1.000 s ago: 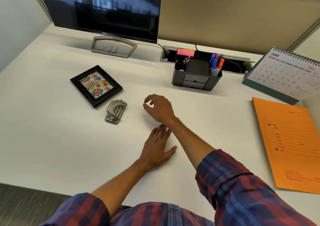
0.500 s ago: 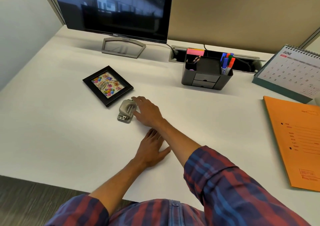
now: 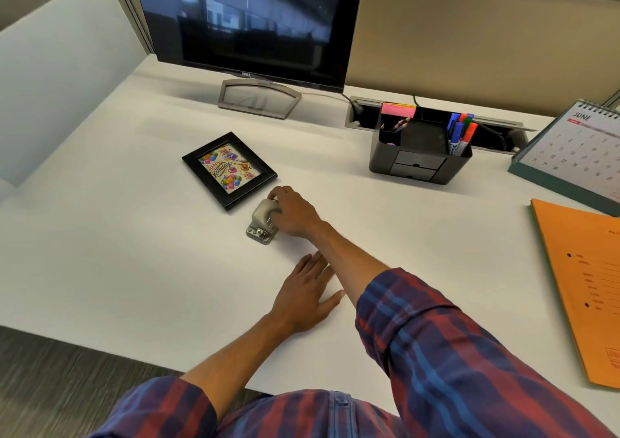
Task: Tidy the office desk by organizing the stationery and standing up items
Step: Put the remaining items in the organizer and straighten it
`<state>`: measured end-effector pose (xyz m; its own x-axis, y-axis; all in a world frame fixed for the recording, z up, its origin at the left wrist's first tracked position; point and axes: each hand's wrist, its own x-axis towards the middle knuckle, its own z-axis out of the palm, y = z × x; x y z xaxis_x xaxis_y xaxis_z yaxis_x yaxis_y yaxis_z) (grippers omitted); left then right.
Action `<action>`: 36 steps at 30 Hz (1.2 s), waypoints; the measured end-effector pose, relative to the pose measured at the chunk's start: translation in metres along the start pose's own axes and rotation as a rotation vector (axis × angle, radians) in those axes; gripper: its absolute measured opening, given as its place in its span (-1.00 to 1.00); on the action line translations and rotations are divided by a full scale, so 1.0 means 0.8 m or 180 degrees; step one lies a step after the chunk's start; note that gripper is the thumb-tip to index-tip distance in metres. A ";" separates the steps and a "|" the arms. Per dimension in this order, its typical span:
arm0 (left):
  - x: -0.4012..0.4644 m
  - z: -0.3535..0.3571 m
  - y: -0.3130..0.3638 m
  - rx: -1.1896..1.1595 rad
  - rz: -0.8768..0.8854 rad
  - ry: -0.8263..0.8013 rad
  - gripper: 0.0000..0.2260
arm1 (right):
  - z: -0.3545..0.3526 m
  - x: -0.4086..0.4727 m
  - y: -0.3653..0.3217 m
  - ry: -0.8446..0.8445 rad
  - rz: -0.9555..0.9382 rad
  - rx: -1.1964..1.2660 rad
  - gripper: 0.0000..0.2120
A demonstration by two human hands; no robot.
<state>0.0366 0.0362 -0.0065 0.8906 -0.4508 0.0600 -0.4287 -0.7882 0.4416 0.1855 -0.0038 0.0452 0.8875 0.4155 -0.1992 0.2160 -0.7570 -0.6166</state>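
Here the right hand (image 3: 291, 212) curls its fingers round the small metal hole punch (image 3: 262, 221) lying just beside the flat picture frame (image 3: 229, 169), the left hand (image 3: 307, 295) resting spread on the desk (image 3: 134, 253), and a loose grip on smooth metal could probably let it slip against the frame.

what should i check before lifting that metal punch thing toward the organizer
1. Right hand grips the hole punch: ok, fingers curl over its top.
2. Punch off the desk: not ok, it sits on the surface.
3. Punch apart from the picture frame: ok, a narrow gap shows.
4. Left hand out of the path: ok, flat on the desk, nearer the body.
5. Free slot in the desk organizer: cannot tell; markers fill its right side.
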 end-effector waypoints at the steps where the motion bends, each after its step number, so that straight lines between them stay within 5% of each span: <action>1: 0.000 0.001 0.000 0.0014 -0.0005 0.0000 -0.41 | -0.001 -0.001 0.001 -0.0050 0.0085 0.0157 -0.62; 13: 0.000 0.003 0.000 0.0027 0.0030 0.0162 -0.45 | -0.019 -0.039 0.033 -0.0181 0.0233 0.1327 -0.68; 27: 0.012 0.010 -0.004 0.0313 0.0037 0.0134 -0.40 | -0.119 -0.085 0.107 0.1240 0.0463 0.2021 -0.77; 36: 0.037 0.012 -0.004 0.0366 -0.0436 0.0124 -0.35 | -0.238 -0.091 0.147 0.2171 0.0374 0.1509 -0.43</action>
<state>0.0627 0.0210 -0.0147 0.9461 -0.3213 0.0418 -0.3156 -0.8848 0.3428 0.2240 -0.2189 0.1327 0.9781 -0.1642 0.1282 0.0480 -0.4209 -0.9058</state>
